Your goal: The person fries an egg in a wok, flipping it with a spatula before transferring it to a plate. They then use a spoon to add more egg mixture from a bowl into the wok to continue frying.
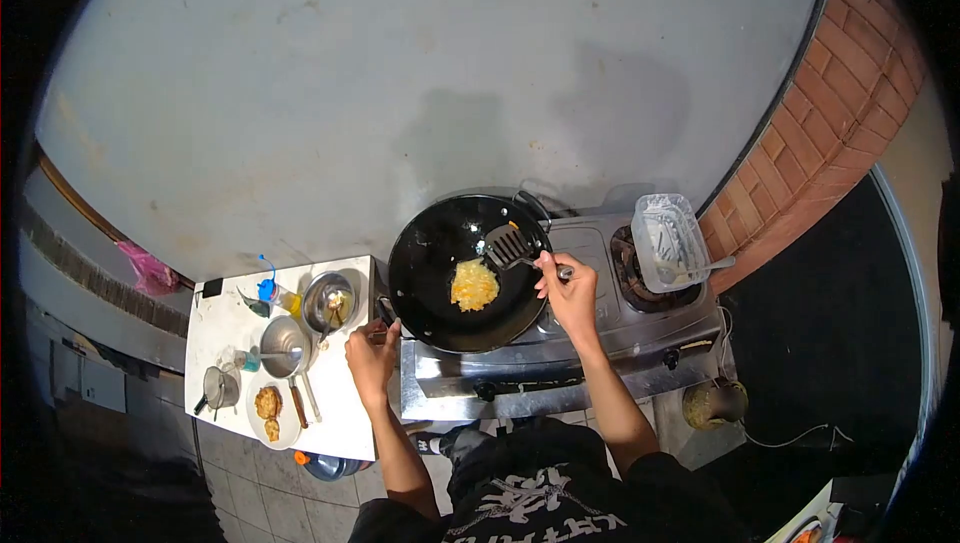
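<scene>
A black wok [425, 293] sits on the stove, with a yellow, lumpy egg-like patty [474, 285] lying in its middle. My right hand [570, 293] is closed around the handle of a slotted spatula [510, 246]. The spatula's dark blade is inside the wok, just above and right of the patty. At the wok's left rim, my left hand [373, 358] has its fingers closed on the side handle [386, 311]. Another loop handle [533, 205] stands out at the wok's upper right.
Right of the wok, a clear plastic container [667, 233] with a spoon sits over the second burner [622, 268]. On the white table [345, 408] at left are a plate [287, 433] of browned food, metal bowls [318, 295] and bottles. A gas cylinder [712, 405] stands below right.
</scene>
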